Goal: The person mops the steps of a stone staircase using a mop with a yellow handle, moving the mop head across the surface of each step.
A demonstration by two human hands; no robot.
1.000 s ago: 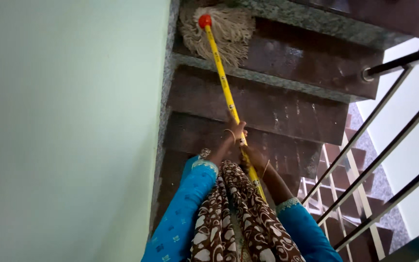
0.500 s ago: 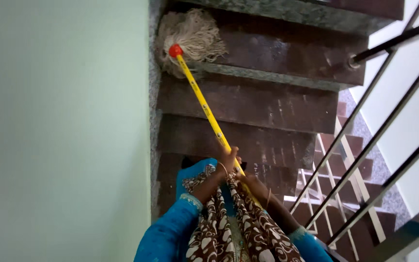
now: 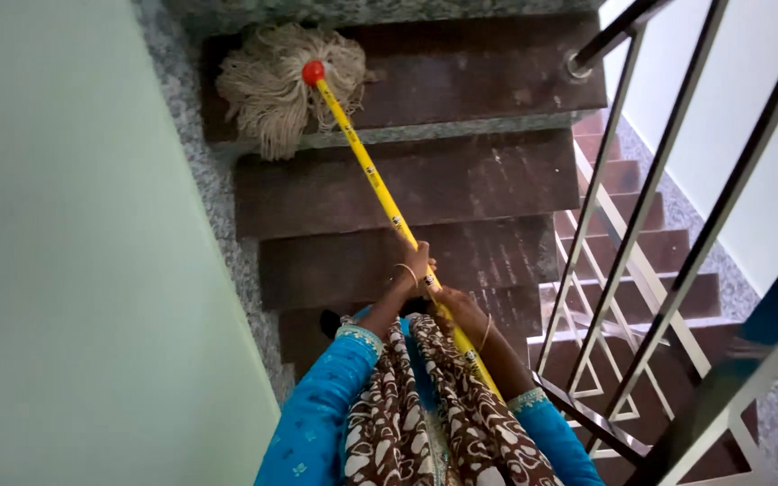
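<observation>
A string mop with a beige head (image 3: 281, 81) and a red cap lies on an upper dark-brown stair step, at its left end by the wall. Its yellow handle (image 3: 371, 175) runs down toward me. My left hand (image 3: 414, 267) grips the handle higher up. My right hand (image 3: 457, 309) grips it just below, close to my body. Blue sleeves and a brown patterned scarf cover my arms and chest.
Dark-brown stone steps (image 3: 461, 184) with speckled grey edging rise ahead. A pale green wall (image 3: 74, 270) closes the left side. A dark metal railing (image 3: 677, 225) runs along the right, with the lower flight of stairs (image 3: 623, 243) seen through it.
The mop head has slid left along the step toward the wall. The view has tilted down and both hands sit lower in the frame.
</observation>
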